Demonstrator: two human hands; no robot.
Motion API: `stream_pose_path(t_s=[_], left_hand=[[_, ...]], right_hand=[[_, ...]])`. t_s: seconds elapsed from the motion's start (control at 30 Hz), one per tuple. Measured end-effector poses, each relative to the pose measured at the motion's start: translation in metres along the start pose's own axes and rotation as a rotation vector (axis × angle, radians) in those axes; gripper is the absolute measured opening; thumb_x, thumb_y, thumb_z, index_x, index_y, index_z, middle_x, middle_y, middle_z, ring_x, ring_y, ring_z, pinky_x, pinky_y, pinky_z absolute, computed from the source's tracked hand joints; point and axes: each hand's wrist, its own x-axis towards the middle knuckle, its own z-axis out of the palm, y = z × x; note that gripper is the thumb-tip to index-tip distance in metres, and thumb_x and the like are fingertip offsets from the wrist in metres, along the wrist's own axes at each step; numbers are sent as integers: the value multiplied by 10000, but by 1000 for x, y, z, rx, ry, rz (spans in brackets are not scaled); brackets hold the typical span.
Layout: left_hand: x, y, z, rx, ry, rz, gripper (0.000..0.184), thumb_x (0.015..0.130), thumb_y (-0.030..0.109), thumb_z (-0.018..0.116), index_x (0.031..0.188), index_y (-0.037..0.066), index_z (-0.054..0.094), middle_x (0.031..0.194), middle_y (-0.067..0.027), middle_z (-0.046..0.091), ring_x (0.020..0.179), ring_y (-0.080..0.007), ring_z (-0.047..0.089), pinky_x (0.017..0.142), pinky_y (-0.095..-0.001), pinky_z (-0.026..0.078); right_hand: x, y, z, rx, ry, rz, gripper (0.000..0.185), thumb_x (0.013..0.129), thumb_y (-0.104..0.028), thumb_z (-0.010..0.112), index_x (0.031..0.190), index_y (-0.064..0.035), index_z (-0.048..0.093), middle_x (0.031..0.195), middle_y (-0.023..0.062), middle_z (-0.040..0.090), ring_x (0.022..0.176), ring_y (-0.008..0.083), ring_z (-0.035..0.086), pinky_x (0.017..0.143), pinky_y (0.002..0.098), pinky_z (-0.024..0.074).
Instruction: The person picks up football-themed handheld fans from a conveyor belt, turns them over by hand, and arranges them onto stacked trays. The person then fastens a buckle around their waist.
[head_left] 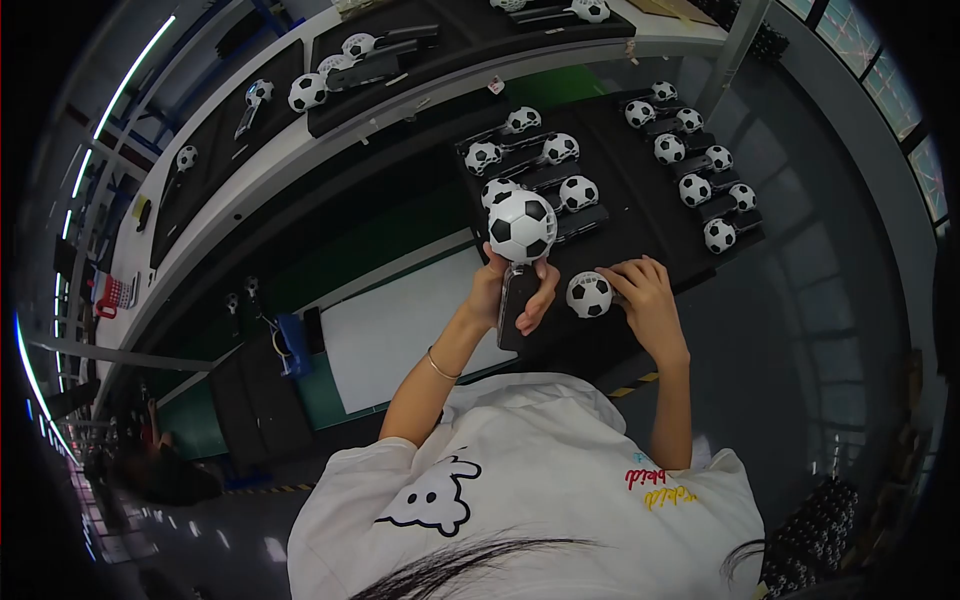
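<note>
My left hand point(492, 293) is wrapped round the black handle point(515, 300) of a device topped by a white and black soccer-ball head point(522, 226). The device is upright, its ball at the top. To the right, my right hand point(643, 292) has its fingers bent over the right edge of a second soccer-ball piece point(589, 295). Whether a handle is joined to that piece cannot be seen. Just beyond my left hand, rows of similar ball-headed devices point(578, 193) lie on the black surface point(632, 225).
Another row of ball devices point(694, 190) lies at the right. A curved white-edged bench point(270, 165) with more devices runs along the back left. Left of me are a white board point(400, 320) and a blue object point(292, 345). A red-handled container point(110, 294) stands far left.
</note>
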Motion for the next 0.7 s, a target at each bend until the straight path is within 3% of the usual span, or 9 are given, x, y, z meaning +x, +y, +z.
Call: stream_pose_path(t_s=[0.13, 0.23, 0.33, 0.4, 0.43, 0.5, 0.53, 0.7], left_hand=[[2, -4, 13, -115, 3, 7, 671, 869, 666, 369, 1008, 24, 506, 651, -114, 502, 455, -160, 526, 387, -277, 484], [0, -7, 28, -172, 156, -32, 669, 875, 667, 354, 1017, 30, 500, 647, -119, 505, 444, -159, 520, 386, -275, 478], [-3, -13, 38, 92, 316, -211, 670, 894, 650, 344, 997, 7, 496, 623, -121, 538, 438, -162, 529, 394, -267, 466], [1, -18, 45, 149, 313, -303, 681, 896, 649, 346, 966, -10, 504, 619, -117, 545, 439, -161, 531, 395, -266, 462], [4, -21, 48, 228, 313, -365, 695, 898, 648, 349, 935, -27, 511, 616, -113, 553, 441, -161, 533, 395, -265, 458], [6, -27, 52, 172, 303, -412, 703, 898, 649, 349, 899, -34, 516, 617, -112, 557, 440, -160, 531, 396, -265, 456], [7, -28, 54, 132, 309, -436, 714, 898, 651, 349, 864, -40, 522, 618, -111, 561, 440, -159, 530, 397, -265, 454], [1, -36, 61, 26, 370, -514, 709, 907, 644, 342, 838, -37, 526, 618, -106, 556, 436, -159, 522, 399, -267, 452]], right_hand=[[8, -2, 23, 5, -24, 23, 473, 719, 27, 649, 1174, -95, 600, 1065, 74, 585, 1046, 244, 539, 1042, 408, 348], [17, -18, -5, 99, 17, 92, 491, 738, 24, 634, 1215, -58, 553, 1155, 111, 559, 1116, 250, 524, 1060, 390, 337], [36, -27, -32, 1022, 285, -72, 357, 816, -78, 542, 1163, 10, 551, 1237, 164, 538, 1151, 271, 513, 1010, 361, 375], [55, -37, -48, 990, 348, -234, 286, 849, -138, 531, 1084, 11, 598, 1177, 167, 566, 1099, 265, 537, 962, 356, 405], [63, -48, -53, 923, 372, -232, 218, 881, -151, 522, 940, 16, 649, 1042, 133, 603, 945, 219, 581, 833, 315, 458], [68, -52, -57, 871, 192, -215, 323, 923, -190, 444, 809, 23, 659, 917, 137, 588, 806, 191, 570, 738, 289, 464], [68, -56, -55, 955, 252, -198, 378, 920, -154, 440, 650, 31, 630, 748, 101, 543, 651, 155, 521, 631, 269, 464], [58, -51, -44, 874, 310, -103, 400, 905, -105, 445, 564, 38, 596, 631, 86, 495, 571, 142, 495, 560, 262, 461]])
